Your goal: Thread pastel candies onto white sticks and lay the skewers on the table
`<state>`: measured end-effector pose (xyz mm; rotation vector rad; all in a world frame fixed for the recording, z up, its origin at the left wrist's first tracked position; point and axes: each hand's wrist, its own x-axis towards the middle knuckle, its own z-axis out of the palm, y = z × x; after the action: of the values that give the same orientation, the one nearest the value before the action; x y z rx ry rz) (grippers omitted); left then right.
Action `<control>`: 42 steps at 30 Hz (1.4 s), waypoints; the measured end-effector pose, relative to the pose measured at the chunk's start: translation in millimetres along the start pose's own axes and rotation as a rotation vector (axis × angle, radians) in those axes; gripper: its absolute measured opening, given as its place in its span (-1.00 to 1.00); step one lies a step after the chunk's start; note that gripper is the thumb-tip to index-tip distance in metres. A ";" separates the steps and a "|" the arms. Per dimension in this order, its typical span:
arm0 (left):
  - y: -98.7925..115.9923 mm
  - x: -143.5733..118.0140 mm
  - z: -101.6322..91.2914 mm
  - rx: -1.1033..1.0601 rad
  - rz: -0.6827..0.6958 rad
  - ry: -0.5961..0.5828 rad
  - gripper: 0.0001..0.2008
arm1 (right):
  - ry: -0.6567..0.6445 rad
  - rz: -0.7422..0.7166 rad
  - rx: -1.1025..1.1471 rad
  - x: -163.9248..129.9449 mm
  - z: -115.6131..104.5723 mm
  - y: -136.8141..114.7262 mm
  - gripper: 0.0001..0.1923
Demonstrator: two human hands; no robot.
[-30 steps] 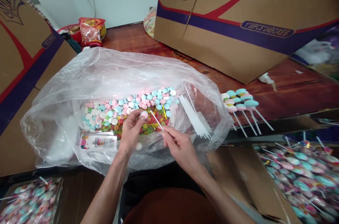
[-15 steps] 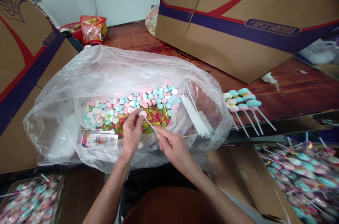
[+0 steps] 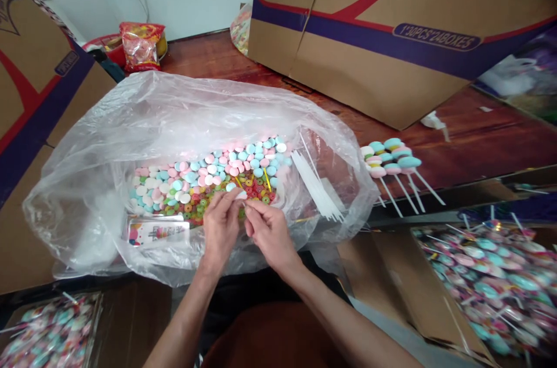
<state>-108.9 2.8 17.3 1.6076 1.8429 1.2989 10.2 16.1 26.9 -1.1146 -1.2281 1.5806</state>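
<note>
My left hand point(image 3: 221, 218) is closed in a pinch on a pale pink-and-white marshmallow point(image 3: 241, 195). My right hand point(image 3: 270, 234) meets it, fingertips pinched on a white lollipop stick that the fingers now mostly hide. Both hands are over an open clear plastic bag point(image 3: 209, 107). Inside it, beyond my fingers, lie pink, blue and white marshmallows point(image 3: 191, 173) and small red, yellow and green candy rings point(image 3: 256, 189). A bundle of white sticks point(image 3: 315, 185) lies to the right of the candy. Printed cards point(image 3: 159, 233) are left of my left hand.
Finished marshmallow sticks point(image 3: 394, 159) lie at the table's right edge. Wrapped ones fill a carton point(image 3: 496, 275) at lower right and a box point(image 3: 52, 327) at lower left. Large cardboard cartons point(image 3: 369, 60) stand behind and at left point(image 3: 26, 124). A red candy packet point(image 3: 141, 46) sits at the back.
My right hand has moved up and left along the stick to my left hand, so the stick shows far less. The camera view has shifted slightly.
</note>
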 end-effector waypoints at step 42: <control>-10.1 38.6 9.8 -0.369 -0.187 -0.083 -0.93 | 0.006 -0.182 -0.521 -8.5 -50.0 3.3 -0.66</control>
<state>-118.0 42.8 15.1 1.2457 1.5513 1.3695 60.1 19.8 18.5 -1.2764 -1.7433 1.1458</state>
